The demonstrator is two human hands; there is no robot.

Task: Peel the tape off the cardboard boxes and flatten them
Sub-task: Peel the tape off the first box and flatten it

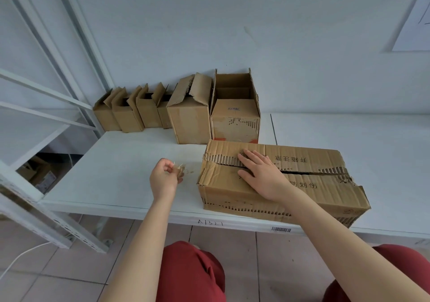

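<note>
Large worn brown cardboard box [330, 199] lying at front edge of white surface [130, 162], right hand [263, 173] flat on its top, fingers spread, left hand [164, 177] pinching crumpled clear tape [179, 171], open brown boxes [189, 120] along back edge

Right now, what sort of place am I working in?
Probably a storeroom or warehouse: white metal shelving, a barcode label on the shelf edge, and a row of opened cardboard boxes against the wall.

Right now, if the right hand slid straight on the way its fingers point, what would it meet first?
Likely the open box standing behind the big box the right hand rests on, though depth is unclear.
</note>
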